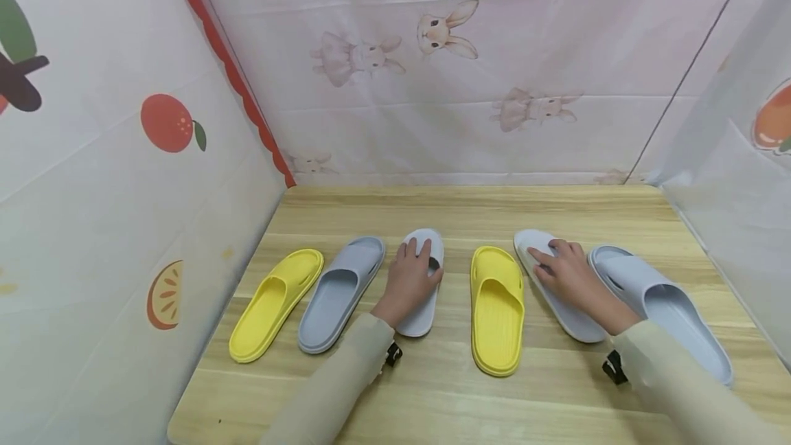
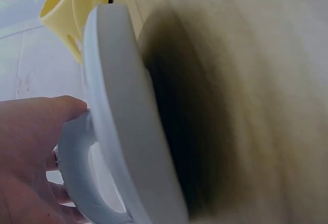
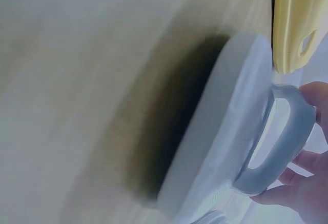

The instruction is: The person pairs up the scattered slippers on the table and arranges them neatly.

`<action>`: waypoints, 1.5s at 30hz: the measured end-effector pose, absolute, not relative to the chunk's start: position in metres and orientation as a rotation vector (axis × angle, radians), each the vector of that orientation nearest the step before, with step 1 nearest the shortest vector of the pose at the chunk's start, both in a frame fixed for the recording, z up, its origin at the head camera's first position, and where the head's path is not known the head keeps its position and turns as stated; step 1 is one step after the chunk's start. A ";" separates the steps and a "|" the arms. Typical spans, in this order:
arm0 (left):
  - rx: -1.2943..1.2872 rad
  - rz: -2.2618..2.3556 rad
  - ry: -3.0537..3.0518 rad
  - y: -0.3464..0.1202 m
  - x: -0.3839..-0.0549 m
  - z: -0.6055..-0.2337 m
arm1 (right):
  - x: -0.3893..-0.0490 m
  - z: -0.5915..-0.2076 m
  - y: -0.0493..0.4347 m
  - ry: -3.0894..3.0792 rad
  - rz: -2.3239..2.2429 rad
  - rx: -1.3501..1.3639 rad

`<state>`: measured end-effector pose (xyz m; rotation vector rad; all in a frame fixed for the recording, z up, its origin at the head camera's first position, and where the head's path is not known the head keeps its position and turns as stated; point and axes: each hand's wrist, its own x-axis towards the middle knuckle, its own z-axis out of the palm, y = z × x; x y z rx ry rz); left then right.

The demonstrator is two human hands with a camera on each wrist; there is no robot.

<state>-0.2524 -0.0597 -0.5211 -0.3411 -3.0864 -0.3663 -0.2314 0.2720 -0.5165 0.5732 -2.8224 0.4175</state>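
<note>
My left hand [image 1: 410, 280] holds a light grey slipper [image 1: 420, 321] by its strap, from above. In the left wrist view its thumb is on the near edge of the strap [image 2: 77, 157] and the fingers reach round behind. My right hand [image 1: 565, 273] grips the strap of a second light grey slipper [image 1: 577, 321], which lies slantwise. The right wrist view has thumb and fingers at opposite ends of that strap [image 3: 287, 152]. Dark shadow lies under both soles; whether they are lifted I cannot tell. Between the hands lies a yellow slipper [image 1: 497, 328].
Left of my left hand are a blue-grey slipper [image 1: 330, 301] and another yellow slipper [image 1: 266, 314]. A second blue-grey slipper [image 1: 680, 314] lies partly behind my right forearm. Printed cloth walls [image 1: 432, 143] enclose the wooden table [image 1: 469, 208] at the back and sides.
</note>
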 end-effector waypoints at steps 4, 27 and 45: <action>-0.322 -0.387 -3.092 -0.056 -0.259 -0.521 | -0.241 -0.517 0.269 -2.840 0.424 0.576; -0.289 -0.441 -3.092 -0.035 -0.306 -0.510 | -0.293 -0.509 0.255 -2.828 0.419 0.653; -0.264 -0.479 -3.131 -0.027 -0.340 -0.506 | -0.332 -0.503 0.239 -2.940 0.447 0.618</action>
